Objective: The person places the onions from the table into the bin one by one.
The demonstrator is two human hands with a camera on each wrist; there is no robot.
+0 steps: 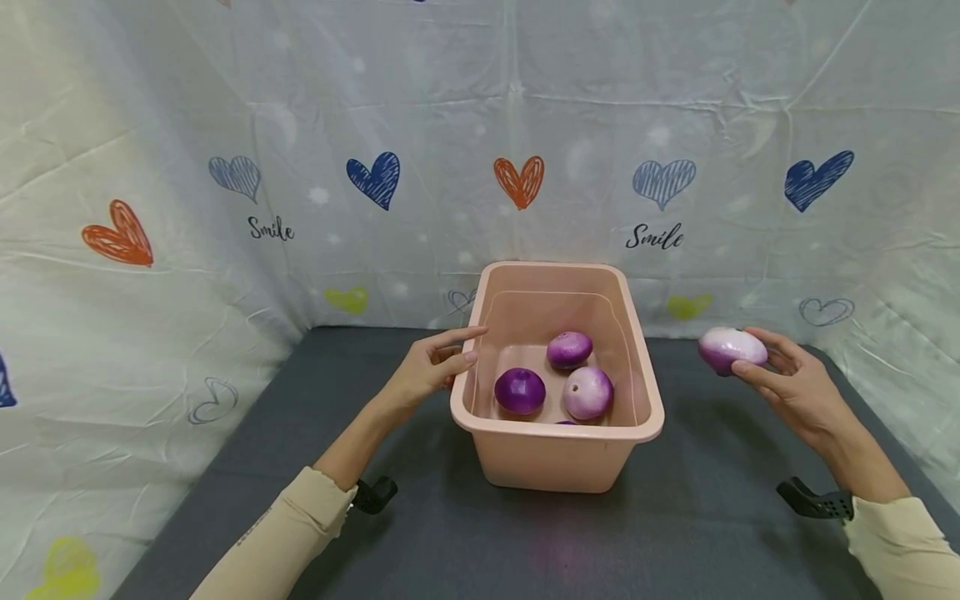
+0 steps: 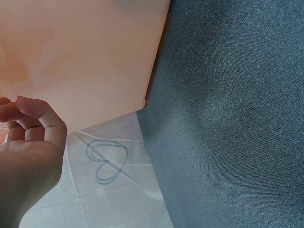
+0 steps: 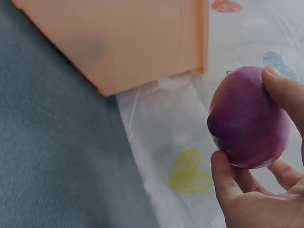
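A red onion, pale on its upper side, is held up in the air right of the bin by my right hand. In the right wrist view the thumb and fingers pinch this onion from opposite sides, and a dark nub shows on it. My left hand is at the left rim of a peach plastic bin, with index finger and thumb at the edge and the other fingers loosely bent. Inside the bin lie a dark purple onion, a paler onion and another purple onion; a further one is mostly hidden by the front wall.
The bin stands on a dark grey cloth-covered table. A white curtain printed with hearts and "Smile" hangs behind the table and along both sides. Black bands are worn on both wrists.
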